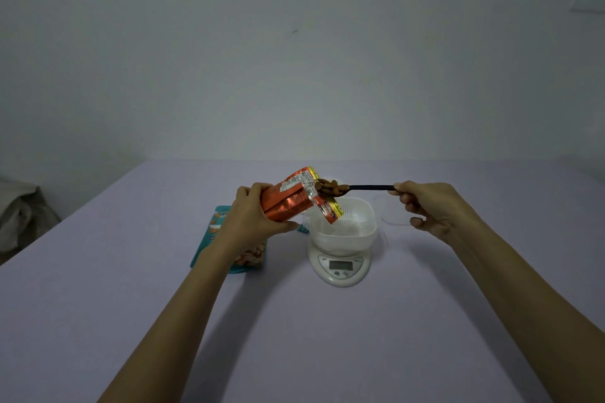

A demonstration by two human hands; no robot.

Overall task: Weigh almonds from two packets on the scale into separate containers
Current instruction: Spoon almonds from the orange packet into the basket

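Observation:
My left hand [253,216] grips an orange foil almond packet [291,199], tilted with its open mouth toward the right. My right hand [429,206] pinches the end of a black spoon [370,187]. The spoon's bowl holds a heap of almonds [330,188] at the packet's mouth, above the white container [347,226]. That container sits on the white scale [340,267], whose display faces me. A teal almond packet [229,239] lies flat on the table behind my left wrist, partly hidden.
A clear container [393,209] stands right of the scale, behind the spoon and hard to make out. The table carries a pale lilac cloth [294,337]. A crumpled bag lies off the table at far left [19,216].

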